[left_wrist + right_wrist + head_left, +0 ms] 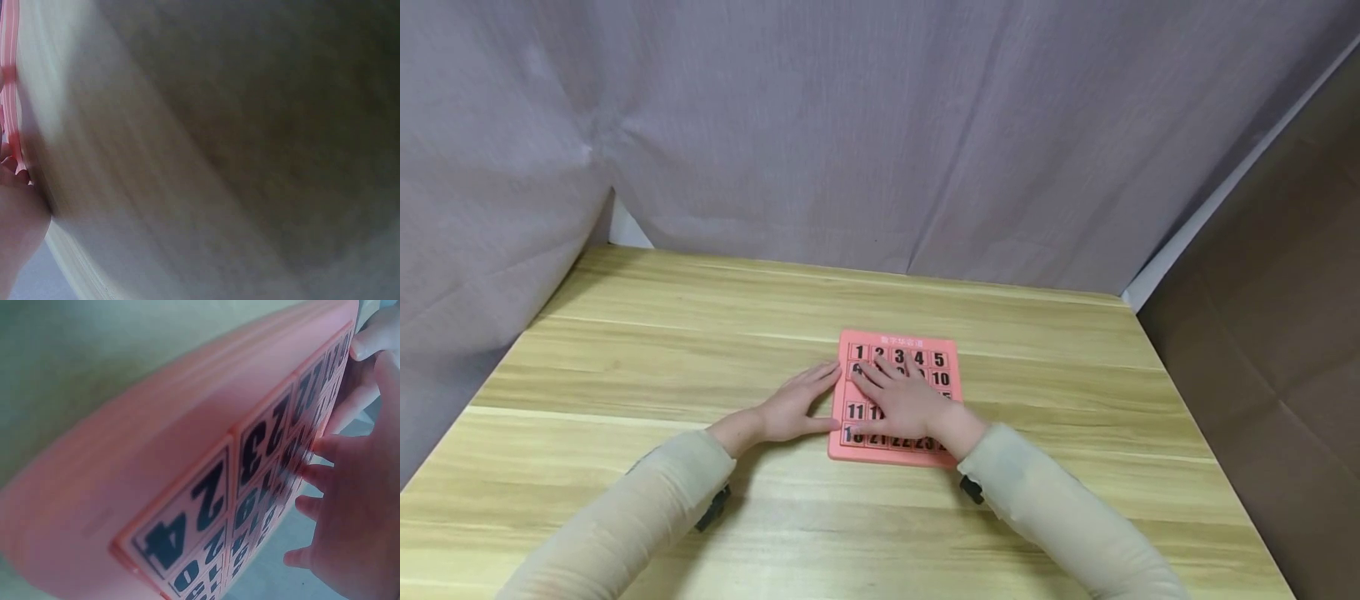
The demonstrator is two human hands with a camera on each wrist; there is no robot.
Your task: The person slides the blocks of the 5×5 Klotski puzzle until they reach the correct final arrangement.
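both sleeves up front, right hand (904, 398) flat on the puzzle (896, 398), fingers spread; left hand (793, 407) straight-fingered against its left edge.

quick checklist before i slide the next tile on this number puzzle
1. Pink number puzzle lies flat on the wooden table: ok.
2. Left hand braces the puzzle's left edge: ok.
3. Right hand rests fingers spread on the tiles: ok.
4. Empty slot located: cannot tell, the right hand covers the middle rows.
5. Top row reads 1 to 5: ok.
6. Tiles 23 and 24 seated in the frame: ok.
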